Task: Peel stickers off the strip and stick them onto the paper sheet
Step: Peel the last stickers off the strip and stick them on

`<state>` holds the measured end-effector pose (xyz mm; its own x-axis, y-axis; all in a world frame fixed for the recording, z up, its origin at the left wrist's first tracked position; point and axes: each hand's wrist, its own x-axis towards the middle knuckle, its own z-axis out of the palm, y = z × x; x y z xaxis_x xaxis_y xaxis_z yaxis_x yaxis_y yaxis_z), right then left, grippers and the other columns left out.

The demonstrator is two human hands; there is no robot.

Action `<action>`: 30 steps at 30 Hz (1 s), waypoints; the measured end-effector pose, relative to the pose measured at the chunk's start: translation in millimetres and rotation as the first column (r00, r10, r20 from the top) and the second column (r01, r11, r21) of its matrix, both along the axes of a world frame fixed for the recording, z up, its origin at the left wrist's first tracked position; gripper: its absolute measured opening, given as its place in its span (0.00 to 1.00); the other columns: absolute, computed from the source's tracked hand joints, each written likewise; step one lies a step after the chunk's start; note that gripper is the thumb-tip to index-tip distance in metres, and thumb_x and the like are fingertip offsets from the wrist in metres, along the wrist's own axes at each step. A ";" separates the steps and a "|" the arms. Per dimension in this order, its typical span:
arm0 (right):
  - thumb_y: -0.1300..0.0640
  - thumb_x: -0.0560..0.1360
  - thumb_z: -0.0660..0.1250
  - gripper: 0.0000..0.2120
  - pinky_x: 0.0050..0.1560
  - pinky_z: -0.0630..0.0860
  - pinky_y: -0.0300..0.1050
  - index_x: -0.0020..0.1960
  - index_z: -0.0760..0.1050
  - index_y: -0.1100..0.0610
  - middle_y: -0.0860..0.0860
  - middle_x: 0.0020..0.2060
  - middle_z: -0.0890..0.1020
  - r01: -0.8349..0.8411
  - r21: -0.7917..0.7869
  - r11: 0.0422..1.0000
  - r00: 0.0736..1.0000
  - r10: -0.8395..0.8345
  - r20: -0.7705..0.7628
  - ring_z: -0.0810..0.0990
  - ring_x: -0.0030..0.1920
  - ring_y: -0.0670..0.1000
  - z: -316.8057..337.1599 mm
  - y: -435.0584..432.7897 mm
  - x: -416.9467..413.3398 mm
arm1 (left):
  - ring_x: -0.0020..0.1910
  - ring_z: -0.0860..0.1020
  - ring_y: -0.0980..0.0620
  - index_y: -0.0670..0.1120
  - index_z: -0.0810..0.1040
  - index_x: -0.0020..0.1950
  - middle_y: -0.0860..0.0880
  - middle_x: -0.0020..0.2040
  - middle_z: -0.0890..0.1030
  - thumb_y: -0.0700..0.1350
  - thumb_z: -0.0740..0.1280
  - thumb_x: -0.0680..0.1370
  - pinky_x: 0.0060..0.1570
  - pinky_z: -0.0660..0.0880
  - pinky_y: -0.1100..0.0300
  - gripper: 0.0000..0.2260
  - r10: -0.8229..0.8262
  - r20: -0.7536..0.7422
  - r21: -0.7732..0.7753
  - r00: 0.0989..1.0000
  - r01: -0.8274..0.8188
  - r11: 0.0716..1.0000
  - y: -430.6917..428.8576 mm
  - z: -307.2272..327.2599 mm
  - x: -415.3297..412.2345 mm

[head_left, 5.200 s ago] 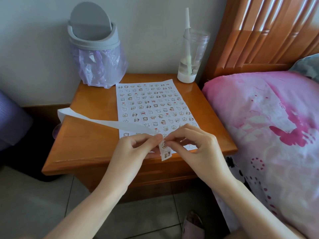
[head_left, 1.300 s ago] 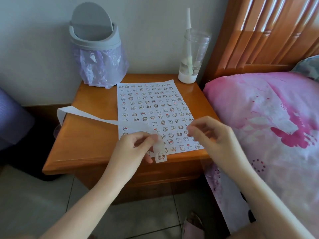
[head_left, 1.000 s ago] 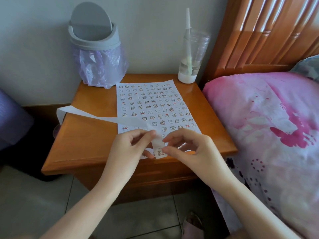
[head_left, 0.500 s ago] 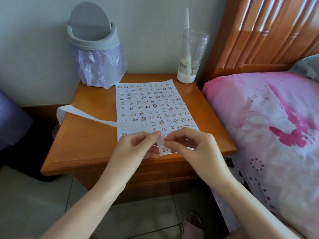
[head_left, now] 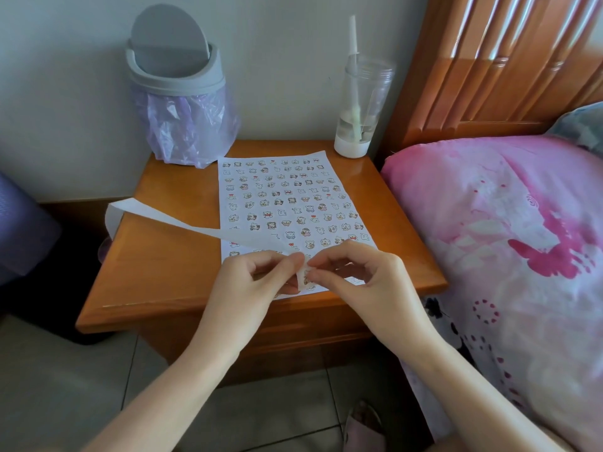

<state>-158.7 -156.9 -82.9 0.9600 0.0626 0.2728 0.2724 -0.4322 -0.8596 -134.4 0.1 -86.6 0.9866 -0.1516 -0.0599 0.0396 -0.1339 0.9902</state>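
Note:
A white paper sheet [head_left: 284,197] covered with several rows of small cartoon stickers lies on the wooden nightstand [head_left: 163,265]. A long white strip [head_left: 169,220] runs from the nightstand's left edge across to my hands. My left hand [head_left: 251,282] pinches the strip's near end between thumb and forefinger. My right hand [head_left: 362,275] pinches at a sticker [head_left: 306,276] on that short hanging end, fingertips almost touching the left hand's. Both hands hover over the sheet's near edge and hide its lowest rows.
A grey swing-lid bin [head_left: 177,89] with a purple liner stands at the back left. A clear bottle with a white base [head_left: 360,106] stands at the back right. A pink bed cover [head_left: 509,243] and wooden headboard [head_left: 509,60] border the right side.
My right hand came back from the sheet's lower right to the strip's end and now pinches a sticker there. The left hand kept its hold on the strip.

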 end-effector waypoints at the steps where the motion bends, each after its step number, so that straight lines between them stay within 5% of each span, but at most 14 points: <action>1: 0.59 0.71 0.72 0.05 0.47 0.79 0.37 0.47 0.81 0.55 0.46 0.41 0.84 0.005 -0.002 1.000 1.000 -0.005 0.009 0.82 0.45 0.45 0.1 0.3 -0.1 | 0.37 0.83 0.60 0.47 0.84 0.39 0.53 0.36 0.85 0.47 0.67 0.75 0.36 0.71 0.80 0.08 0.000 0.009 0.001 1.000 0.000 1.000 -0.5 0.0 -0.4; 30: 0.61 0.71 0.72 0.04 0.48 0.78 0.38 0.46 0.82 0.56 0.45 0.41 0.83 0.032 -0.089 0.996 0.996 -0.024 0.090 0.81 0.45 0.45 -2.5 2.4 1.3 | 0.39 0.83 0.61 0.51 0.83 0.38 0.55 0.36 0.85 0.48 0.67 0.75 0.38 0.71 0.81 0.07 0.019 -0.007 -0.068 1.000 -0.019 0.997 -3.3 -2.2 -1.5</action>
